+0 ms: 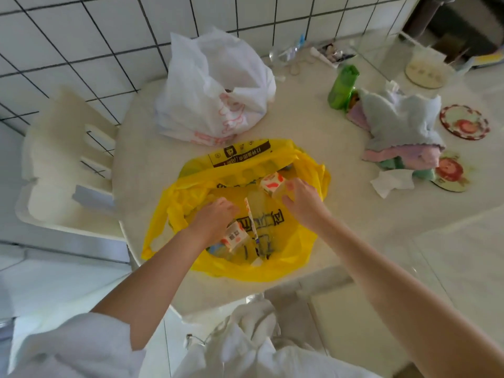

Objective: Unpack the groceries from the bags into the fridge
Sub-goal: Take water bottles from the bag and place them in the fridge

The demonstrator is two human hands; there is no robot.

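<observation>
Yellow bag [272, 268] spread open on the near part of the round white table [147, 170], printed black lettering on its far rim and inner wall. Left hand [215, 216] down inside the bag on the left, fingers curled round a small white carton with red-orange print [235, 238]. Right hand [301, 199] at the bag's far right edge, fingers and thumb gripping a second carton of the same kind [272, 184], tilted and lifted just above the rim. Between the two hands, a thin white strip [252, 222] standing on edge in the bag; other contents below too blurred to name. White bag [215, 88] with pink print farther back on the table, bulging, apart from the yellow one. Far right: a green bottle [343, 87], just beside a heap of pastel cloths [401, 126], a crumpled tissue [392, 181] near them, two round coasters with red pictures [463, 122]. White chair [68, 165] left of the table, against the tiled wall [81, 36].
</observation>
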